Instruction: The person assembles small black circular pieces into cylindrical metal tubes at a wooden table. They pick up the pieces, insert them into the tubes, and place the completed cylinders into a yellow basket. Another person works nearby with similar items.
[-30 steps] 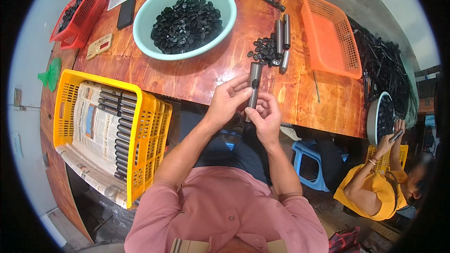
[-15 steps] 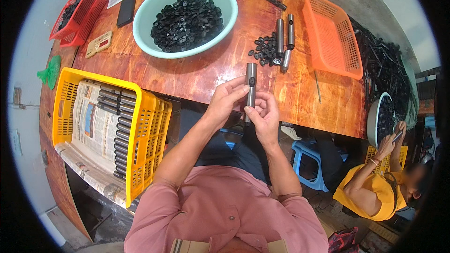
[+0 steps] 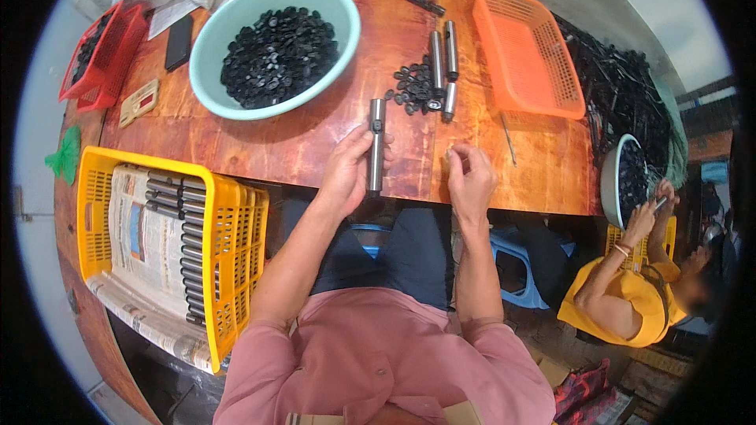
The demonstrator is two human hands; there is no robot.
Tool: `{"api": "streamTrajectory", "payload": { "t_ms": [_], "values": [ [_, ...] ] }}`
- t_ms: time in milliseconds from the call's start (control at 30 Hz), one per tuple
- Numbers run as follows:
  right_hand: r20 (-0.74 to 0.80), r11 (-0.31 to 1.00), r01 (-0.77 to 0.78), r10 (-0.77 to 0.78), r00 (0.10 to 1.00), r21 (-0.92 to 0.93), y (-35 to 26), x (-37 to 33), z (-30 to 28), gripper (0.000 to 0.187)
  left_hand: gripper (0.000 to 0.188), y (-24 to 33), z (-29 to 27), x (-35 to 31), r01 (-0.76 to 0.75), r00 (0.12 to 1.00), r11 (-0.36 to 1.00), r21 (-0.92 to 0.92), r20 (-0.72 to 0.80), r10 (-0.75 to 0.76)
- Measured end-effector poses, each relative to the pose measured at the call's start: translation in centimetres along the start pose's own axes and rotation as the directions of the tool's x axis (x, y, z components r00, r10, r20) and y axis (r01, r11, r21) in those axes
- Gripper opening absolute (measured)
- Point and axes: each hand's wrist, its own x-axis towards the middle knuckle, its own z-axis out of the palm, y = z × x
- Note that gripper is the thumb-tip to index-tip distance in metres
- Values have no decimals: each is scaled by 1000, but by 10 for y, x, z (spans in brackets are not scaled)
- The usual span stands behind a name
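Observation:
My left hand [image 3: 350, 161] is closed round a metal tube [image 3: 376, 165], held upright above the table's near edge. A black round piece sits on the tube's upper part. To the right and apart from the tube, my right hand [image 3: 471, 181] has its fingers curled in toward the thumb; whatever may be between them is hidden. Beyond the hands lies a small heap of black round caps [image 3: 413, 85]. Beside that heap are several tubes [image 3: 451, 51], dark grey with black ends.
A pale green basin [image 3: 197, 83] of black caps stands far left, and a yellow crate [image 3: 213, 267] with newspaper and rows of tubes near left. An orange basket [image 3: 524, 47] is on the right. A co-worker in yellow [image 3: 614, 299] handles parts by another basin [image 3: 608, 181].
My right hand has come off the tube and moved right. The tube stays in my left hand. The whole view has shifted, so the table's contents appear farther left.

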Motion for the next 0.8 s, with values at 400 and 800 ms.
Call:
{"api": "streamTrajectory", "payload": {
  "t_ms": [400,800],
  "values": [
    [-110,812,-99,44,993,-575,62,39,-55,18,37,-8,-2,7,-26,997,999,-30,76,28],
    [3,634,-105,167,986,-766,83,55,-59,11,43,-8,-5,7,-14,996,1000,-18,91,16]
  ]
}}
